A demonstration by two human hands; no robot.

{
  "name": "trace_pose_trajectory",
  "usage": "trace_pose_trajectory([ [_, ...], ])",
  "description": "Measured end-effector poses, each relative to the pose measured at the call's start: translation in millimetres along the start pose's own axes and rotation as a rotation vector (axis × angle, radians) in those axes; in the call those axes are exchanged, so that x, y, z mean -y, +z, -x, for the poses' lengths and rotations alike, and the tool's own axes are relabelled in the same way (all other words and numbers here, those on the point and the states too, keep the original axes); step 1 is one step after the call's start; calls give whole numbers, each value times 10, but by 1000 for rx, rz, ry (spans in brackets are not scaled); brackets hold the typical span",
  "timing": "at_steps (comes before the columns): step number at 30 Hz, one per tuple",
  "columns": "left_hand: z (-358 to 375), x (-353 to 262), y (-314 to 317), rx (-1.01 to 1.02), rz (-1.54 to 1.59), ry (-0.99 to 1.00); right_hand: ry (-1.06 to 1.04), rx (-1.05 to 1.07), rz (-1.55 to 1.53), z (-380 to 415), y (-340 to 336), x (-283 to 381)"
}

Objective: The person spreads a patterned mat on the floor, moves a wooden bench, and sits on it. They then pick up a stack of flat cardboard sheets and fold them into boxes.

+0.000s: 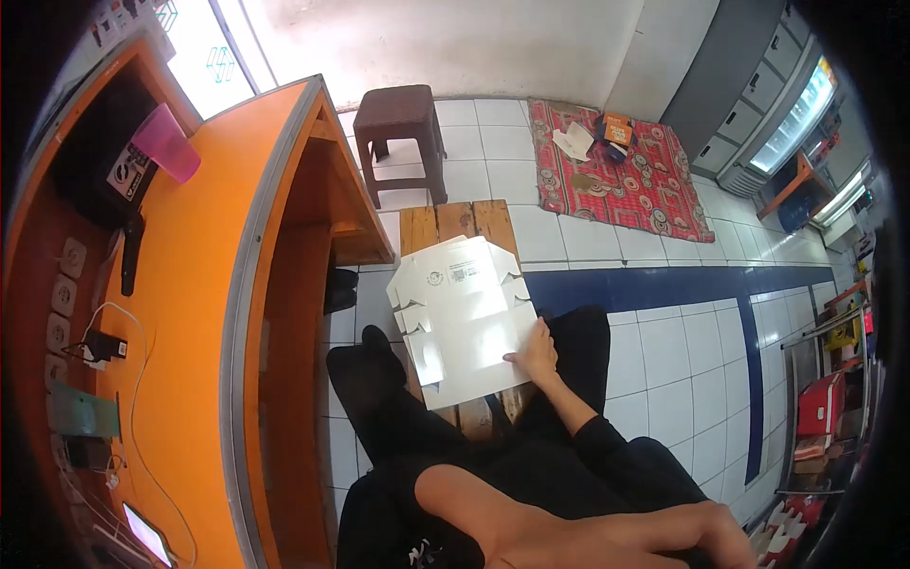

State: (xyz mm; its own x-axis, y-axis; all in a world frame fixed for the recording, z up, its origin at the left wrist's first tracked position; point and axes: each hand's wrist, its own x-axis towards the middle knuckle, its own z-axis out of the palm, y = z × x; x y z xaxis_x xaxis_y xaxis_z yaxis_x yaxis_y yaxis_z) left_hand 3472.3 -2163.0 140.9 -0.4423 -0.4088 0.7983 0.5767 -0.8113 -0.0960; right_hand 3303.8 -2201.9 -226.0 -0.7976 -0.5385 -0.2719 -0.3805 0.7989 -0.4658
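A flat, unfolded white cardboard box (474,318) lies over a wooden bench (417,225) between the person's legs. Its glossy face carries a small printed logo and text near the far end, with cut flaps along both sides. Overlapping edges at the far end look like more than one layer. My right hand (537,356) grips the near right edge, thumb on top and fingers partly hidden along the side. My left forearm crosses low in front of the body, and my left hand (716,533) is at the lower right, away from the cardboard. Its fingers are not clearly visible.
An orange counter (204,275) on the left holds a pink cup (168,142), cables and a phone (147,534). Ahead stand a brown stool (396,114) and a red patterned mat (654,194) with boxes on it. Shelves (815,408) line the right.
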Motion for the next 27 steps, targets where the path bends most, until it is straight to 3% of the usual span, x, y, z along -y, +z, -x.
trace_pose_trajectory([
  [2, 11, 31, -60, 61, -12, 13, -23, -51, 23, 53, 30, 37],
  [4, 15, 75, -50, 116, -26, 26, -191, -267, 126, 114, 77, 37],
  [8, 2, 108, 57, 24, -41, 109, -360, -278, 202, -36, 35, 25],
  [10, -23, 56, 19, 34, -37, 93, -366, -186, 46, 16, -161, 199],
  [12, -80, -75, -201, 247, -179, -16, -357, -174, -38, 153, -423, 439],
  [14, -14, -440, -428, 192, -544, -324, -347, -168, -115, 321, -632, 634],
  [16, 192, -648, -711, 90, -1510, -262, -417, -64, -221, 471, -804, 803],
  [18, 395, -787, -1092, -249, -2279, -237, -497, 18, -339, 780, -1089, 1004],
  [20, 868, -1077, -1517, -620, -2186, -413, -704, 136, -439, 1043, -1273, 1104],
  [22, 1178, -1318, -1644, -1040, -1647, -495, -746, 208, -470, 1199, -1283, 1159],
  [24, 1420, -1542, -1703, -1076, -1862, -394, -959, 406, -533, 1270, -1303, 1198],
  [25, 1422, -1621, -1651, -1163, -1768, -351, -882, 619, -621, 1242, -1267, 1184],
  [27, 1432, -1802, -1614, -1201, -1627, -329, -962, 588, -646, 1289, -1249, 1179],
])
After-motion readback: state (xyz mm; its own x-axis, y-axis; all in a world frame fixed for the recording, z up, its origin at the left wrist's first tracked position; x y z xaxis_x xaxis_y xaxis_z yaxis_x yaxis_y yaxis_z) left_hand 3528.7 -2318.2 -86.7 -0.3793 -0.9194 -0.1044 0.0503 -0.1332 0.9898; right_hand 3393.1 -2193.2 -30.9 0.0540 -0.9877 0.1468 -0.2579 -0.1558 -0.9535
